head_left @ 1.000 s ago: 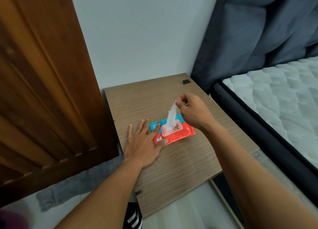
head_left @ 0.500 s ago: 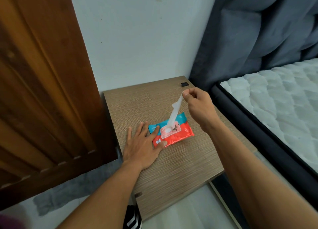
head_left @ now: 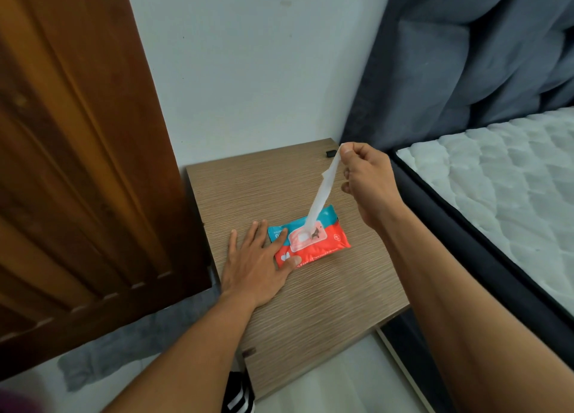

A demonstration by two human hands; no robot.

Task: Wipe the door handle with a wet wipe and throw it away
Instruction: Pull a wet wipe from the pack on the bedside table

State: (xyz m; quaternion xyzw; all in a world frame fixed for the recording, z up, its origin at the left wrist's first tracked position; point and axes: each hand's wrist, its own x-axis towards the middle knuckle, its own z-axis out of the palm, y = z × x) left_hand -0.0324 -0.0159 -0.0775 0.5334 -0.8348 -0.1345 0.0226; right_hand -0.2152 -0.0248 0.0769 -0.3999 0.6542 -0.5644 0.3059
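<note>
Wet wipe (head_left: pixel 323 192), pinched at its top end between thumb and forefinger of the right hand (head_left: pixel 368 179) and drawn up as a narrow, twisted strip, lower end inside the slot of the red-and-blue pack (head_left: pixel 326 242). Pack lying flat on the wooden bedside table (head_left: pixel 310 313), pressed down at its near left corner by the straight fingers and thumb of the left hand (head_left: pixel 257 266). Judged very light, limp and damp: likely to cling, stretch or tear under a sharp tug, and to drag the next sheet along. Best gripped well in from the edge, with a fold of material between the fingertips rather than a bare corner, then bunched into a pad for rubbing. Pack itself soft and light, apt to lift unless held down. Brown wooden door (head_left: pixel 77 164) at left, handle out of view; mattress (head_left: pixel 497 195) at right.
</note>
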